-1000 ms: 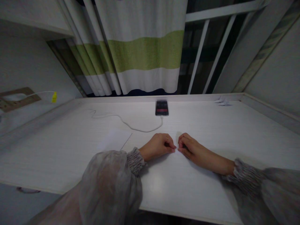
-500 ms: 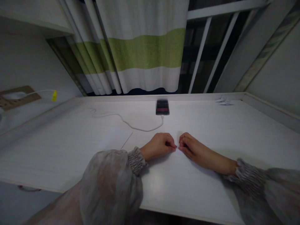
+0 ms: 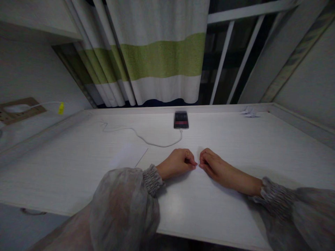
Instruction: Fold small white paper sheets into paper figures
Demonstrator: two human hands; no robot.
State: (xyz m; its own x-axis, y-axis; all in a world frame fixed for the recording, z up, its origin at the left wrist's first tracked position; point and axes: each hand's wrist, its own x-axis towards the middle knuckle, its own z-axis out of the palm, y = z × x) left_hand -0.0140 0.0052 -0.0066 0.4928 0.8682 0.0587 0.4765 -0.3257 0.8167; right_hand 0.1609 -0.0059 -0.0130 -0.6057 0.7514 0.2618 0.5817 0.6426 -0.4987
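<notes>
My left hand (image 3: 180, 161) and my right hand (image 3: 213, 164) face each other above the white desk, thumb and fingertips pinched in both. Only a narrow gap parts the two sets of fingertips. Something small and pale seems to lie between them, but it blends with the desk and I cannot make it out. A ring shows on a finger of my left hand. White paper (image 3: 128, 155) lies flat beyond my left sleeve, with a dark line along its right edge.
A phone-like device (image 3: 181, 119), its screen blurred, lies at the back of the desk (image 3: 222, 219) on a white cable (image 3: 149, 142). Folded white paper pieces (image 3: 250, 112) sit in the back right. A curtain (image 3: 162, 59) hangs behind; a socket panel (image 3: 23, 109) is on the left wall.
The view has shifted very slightly. Both hands keep their pinch in nearly the same place, and nothing on the desk has visibly moved.
</notes>
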